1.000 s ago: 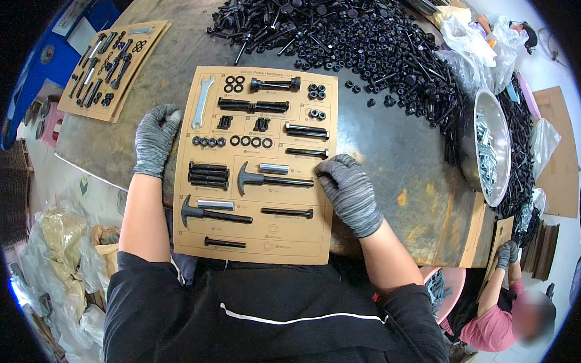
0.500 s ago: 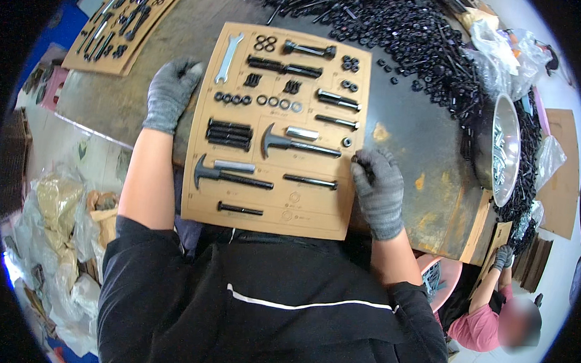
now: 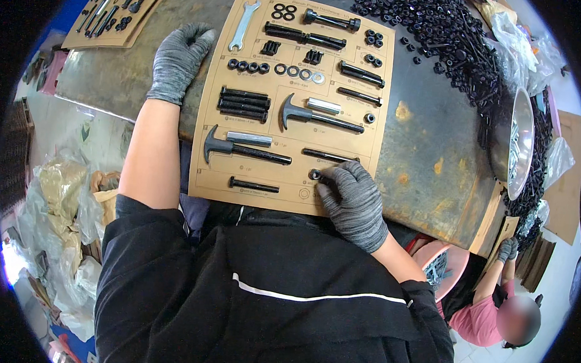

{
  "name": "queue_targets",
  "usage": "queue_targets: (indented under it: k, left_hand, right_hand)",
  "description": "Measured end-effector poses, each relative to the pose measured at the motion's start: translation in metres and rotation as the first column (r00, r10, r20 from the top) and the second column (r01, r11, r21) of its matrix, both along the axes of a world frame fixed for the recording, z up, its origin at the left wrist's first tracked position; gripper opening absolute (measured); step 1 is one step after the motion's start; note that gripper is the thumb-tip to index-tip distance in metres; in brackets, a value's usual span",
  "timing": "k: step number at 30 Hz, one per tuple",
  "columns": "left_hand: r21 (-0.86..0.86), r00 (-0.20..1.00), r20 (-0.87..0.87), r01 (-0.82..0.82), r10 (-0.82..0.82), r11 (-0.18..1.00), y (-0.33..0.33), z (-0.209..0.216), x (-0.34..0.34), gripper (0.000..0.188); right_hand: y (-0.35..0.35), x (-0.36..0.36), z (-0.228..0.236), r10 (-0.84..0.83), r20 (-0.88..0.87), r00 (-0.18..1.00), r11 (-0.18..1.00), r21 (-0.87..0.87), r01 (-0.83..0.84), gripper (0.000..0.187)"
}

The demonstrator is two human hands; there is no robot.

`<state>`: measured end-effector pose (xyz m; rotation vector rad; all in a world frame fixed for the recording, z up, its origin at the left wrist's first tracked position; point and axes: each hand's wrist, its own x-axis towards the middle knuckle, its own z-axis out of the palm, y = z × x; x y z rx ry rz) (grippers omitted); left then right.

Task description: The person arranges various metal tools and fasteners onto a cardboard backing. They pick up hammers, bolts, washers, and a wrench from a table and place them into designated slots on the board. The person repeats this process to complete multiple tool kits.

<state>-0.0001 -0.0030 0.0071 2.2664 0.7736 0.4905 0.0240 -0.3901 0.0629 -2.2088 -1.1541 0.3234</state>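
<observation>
A cardboard sheet (image 3: 210, 182) carrying hardware lies at the near edge of the metal table. My right hand (image 3: 354, 201) is over its lower right part, pinching a black nut (image 3: 315, 175) against the sheet. Just above the nut is a long black bolt (image 3: 330, 156); below it a printed hexagon outline shows. My left hand (image 3: 181, 60) rests on the table beside the sheet's upper left edge, its fingers curled; what they hold, if anything, is hidden. Two hook-shaped dark pieces (image 3: 247, 149), silver tubes (image 3: 248, 139), black bolts, washers and a silver wrench (image 3: 246, 25) sit on the sheet.
A big heap of black nuts and bolts (image 3: 436, 39) covers the far right. Beside it stands a metal bowl (image 3: 522, 145) of silver parts. Another filled card (image 3: 110, 21) lies far left. A pink basin (image 3: 452, 267) and a co-worker (image 3: 474, 319) are at the lower right.
My right hand has moved left, from the sheet's right edge onto its lower right part, bringing the nut. My view has shifted, so the sheet appears higher. The left hand stays beside the sheet.
</observation>
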Motion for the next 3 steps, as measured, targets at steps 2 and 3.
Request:
queue_targets:
  k: [2, 3]
  left_hand:
    - [-0.005, 1.0, -0.008, -0.007, 0.007, 1.0, 0.0053, -0.0047, 0.0017, 0.038]
    - [-0.009, 1.0, -0.009, -0.005, 0.005, 1.0, 0.0046, -0.0063, 0.0018, 0.038]
  right_hand:
    - [-0.0041, -0.0019, 0.0024, 0.087, 0.011, 0.996, 0.996, -0.018, -0.087, 0.024]
    - [-0.0049, -0.0026, 0.0045, 0.126, 0.017, 0.992, 0.992, -0.028, -0.126, 0.023]
